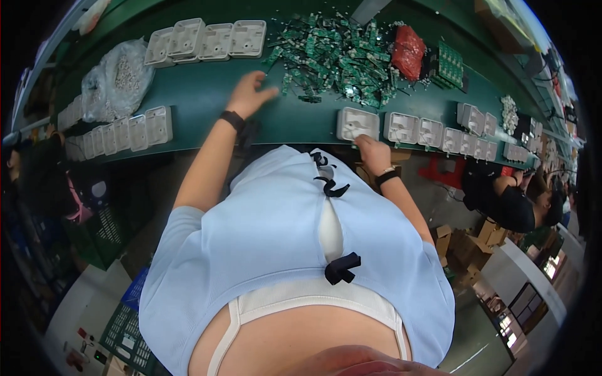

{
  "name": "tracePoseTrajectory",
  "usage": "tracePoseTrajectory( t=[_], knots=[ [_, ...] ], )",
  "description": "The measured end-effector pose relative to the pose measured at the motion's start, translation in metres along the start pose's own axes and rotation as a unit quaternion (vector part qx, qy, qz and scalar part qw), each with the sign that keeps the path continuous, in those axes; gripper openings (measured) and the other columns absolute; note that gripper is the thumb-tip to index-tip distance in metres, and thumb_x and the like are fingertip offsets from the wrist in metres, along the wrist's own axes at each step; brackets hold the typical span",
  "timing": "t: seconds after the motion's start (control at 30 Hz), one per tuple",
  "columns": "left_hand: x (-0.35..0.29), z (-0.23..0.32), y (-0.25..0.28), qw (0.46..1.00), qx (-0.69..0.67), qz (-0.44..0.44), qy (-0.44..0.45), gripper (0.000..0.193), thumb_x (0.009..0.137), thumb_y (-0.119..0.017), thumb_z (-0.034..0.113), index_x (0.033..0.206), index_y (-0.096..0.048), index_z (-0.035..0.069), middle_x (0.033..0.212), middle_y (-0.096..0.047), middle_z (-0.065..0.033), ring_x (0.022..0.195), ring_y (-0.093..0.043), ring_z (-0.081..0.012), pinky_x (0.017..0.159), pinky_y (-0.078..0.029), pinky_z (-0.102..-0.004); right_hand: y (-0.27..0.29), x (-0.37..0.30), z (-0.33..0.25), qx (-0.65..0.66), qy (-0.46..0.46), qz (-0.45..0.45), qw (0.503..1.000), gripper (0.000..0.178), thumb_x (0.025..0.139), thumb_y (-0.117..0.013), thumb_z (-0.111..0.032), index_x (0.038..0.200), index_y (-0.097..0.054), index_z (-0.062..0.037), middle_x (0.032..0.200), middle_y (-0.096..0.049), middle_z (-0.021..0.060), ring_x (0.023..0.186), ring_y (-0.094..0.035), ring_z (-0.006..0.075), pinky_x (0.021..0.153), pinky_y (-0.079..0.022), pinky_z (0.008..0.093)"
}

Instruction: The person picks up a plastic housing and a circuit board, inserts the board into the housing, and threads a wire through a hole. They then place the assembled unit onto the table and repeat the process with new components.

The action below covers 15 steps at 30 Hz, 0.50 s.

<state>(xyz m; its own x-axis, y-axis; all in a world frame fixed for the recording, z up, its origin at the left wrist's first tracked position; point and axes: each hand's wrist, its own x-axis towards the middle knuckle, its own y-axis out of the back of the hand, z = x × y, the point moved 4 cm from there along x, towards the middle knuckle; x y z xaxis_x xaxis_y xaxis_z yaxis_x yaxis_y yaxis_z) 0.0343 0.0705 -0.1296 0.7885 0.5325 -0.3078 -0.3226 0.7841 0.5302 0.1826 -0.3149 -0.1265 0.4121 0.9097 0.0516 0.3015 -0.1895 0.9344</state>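
My left hand [251,95] reaches over the green tabletop with fingers apart and nothing in them. It is just left of a heap of small green circuit boards [370,59] and below a row of white plastic housings [248,39]. At the table's near edge, my right hand [373,155] has its fingers closed on the front rim of a single white plastic housing [358,119]. This housing lies with its hollow side up. Part of its front rim is hidden by the fingers.
More white housings [401,128] line the near edge to the right, and others [158,125] to the left. A clear bag of small white parts [127,78] lies at left. Beside the heap are a red bag [408,52] and stacked green board panels [448,65]. Another person sits at right.
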Motion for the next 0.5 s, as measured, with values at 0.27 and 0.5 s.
tracePoseTrajectory(
  t=[0.27,0.5],
  knots=[
    [0.055,-0.027,0.051,0.941,0.225,0.250,-0.026,0.093,0.074,-0.086,0.057,0.142,-0.054,0.002,0.147,-0.048,-0.0225,0.138,-0.046,-0.0397,0.114,-0.038,-0.0461,-0.004,-0.018,0.037,-0.087,-0.048,-0.033,0.994,0.011,0.090,-0.065,-0.015,0.099,-0.071,-0.0156,0.104,-0.070,-0.0001,0.077,-0.070,0.0268,0.065,-0.056,0.0391],
    [0.089,-0.040,0.046,0.915,0.340,0.215,0.030,0.108,0.067,-0.075,0.079,0.140,-0.057,0.002,0.148,-0.047,-0.0257,0.144,-0.034,-0.0449,0.121,-0.018,-0.0597,0.005,-0.010,0.031,-0.018,-0.094,-0.008,0.995,0.012,0.093,-0.067,-0.017,0.103,-0.070,-0.0102,0.111,-0.068,0.0054,0.089,-0.069,0.0305,0.074,-0.057,0.0413]
  ],
)
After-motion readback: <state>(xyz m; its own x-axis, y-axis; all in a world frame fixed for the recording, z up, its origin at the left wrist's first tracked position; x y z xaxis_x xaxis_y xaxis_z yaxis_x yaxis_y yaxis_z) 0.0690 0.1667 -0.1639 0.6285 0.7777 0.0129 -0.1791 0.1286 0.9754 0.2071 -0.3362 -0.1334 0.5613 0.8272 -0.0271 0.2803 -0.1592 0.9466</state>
